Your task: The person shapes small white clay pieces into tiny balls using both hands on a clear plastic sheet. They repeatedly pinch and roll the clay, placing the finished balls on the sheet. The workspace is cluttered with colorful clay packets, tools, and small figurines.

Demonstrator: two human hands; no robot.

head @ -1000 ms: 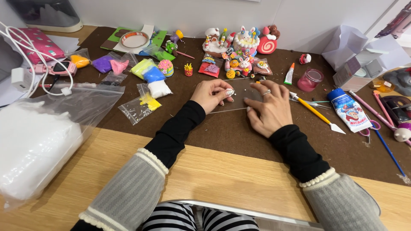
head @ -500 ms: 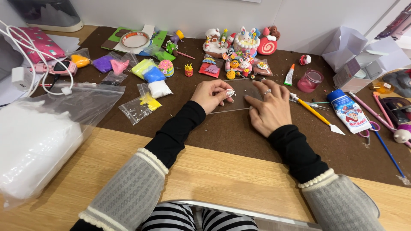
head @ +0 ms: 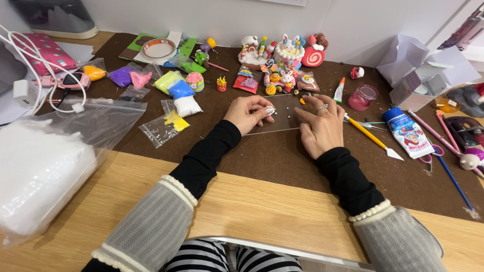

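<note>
My left hand (head: pixel 249 113) rests on the dark brown mat (head: pixel 282 161), fingers curled, pinching a tiny white bit of clay (head: pixel 270 109) at the fingertips. My right hand (head: pixel 319 127) lies beside it with fingers spread, pressing on a clear plastic sheet (head: pixel 280 121) that lies flat between the two hands. A ring sits on one right finger. Tiny clay pieces dot the sheet near the fingertips.
Small bags of coloured clay (head: pixel 174 90) lie at the left, a big bag of white clay (head: pixel 45 161) at the near left. Clay cake figures (head: pixel 282 58) stand behind. A yellow-handled tool (head: pixel 370 136), glue tube (head: pixel 406 132), pink jar (head: pixel 363 96) and pens lie at the right.
Both hands stay at the clear sheet; the fingers shifted only slightly.
</note>
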